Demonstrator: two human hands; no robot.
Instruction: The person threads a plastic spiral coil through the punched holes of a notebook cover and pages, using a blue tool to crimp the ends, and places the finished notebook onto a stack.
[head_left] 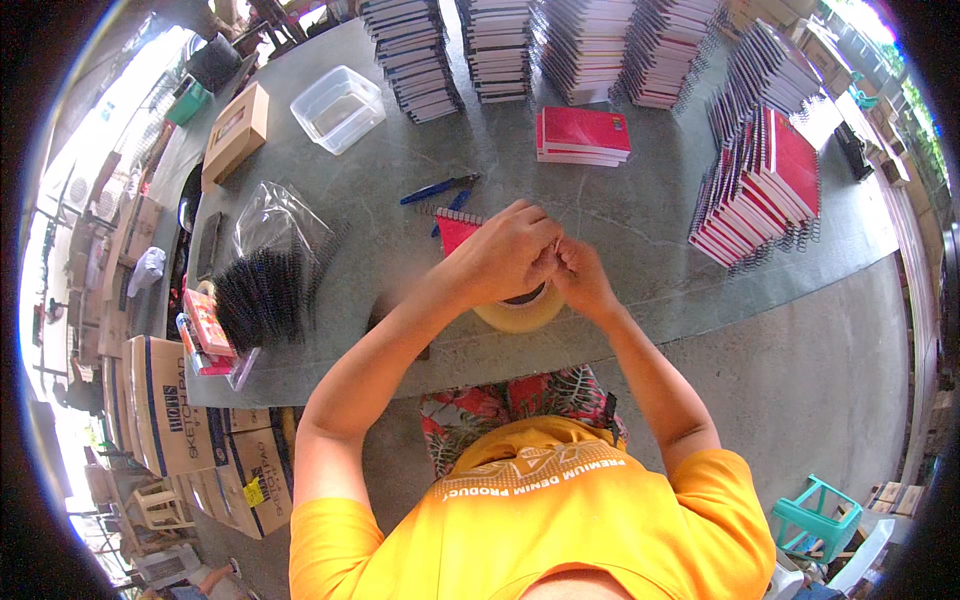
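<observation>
My left hand (515, 250) and my right hand (583, 278) meet at the near middle of the table, fingertips bent and pressed together. Whatever they pinch is too small and hidden to name. Right under them lies a wide roll of yellowish tape (520, 316), its dark core partly covered by my fingers. Beyond my left wrist a red notebook (457, 232) shows one corner with a dark wire spiral along its far edge; my left hand and forearm hide the rest. Blue-handled pliers (432, 190) lie just past that notebook, and another blue tool (455, 208) is partly behind it.
Tall stacks of spiral notebooks (500, 50) line the far edge. Red notebooks (584, 133) lie nearer, with a leaning pile (755, 200) at right. At left are black spiral coils (265, 295), a plastic bag (280, 220), a see-through tub (338, 108) and a cardboard box (236, 135).
</observation>
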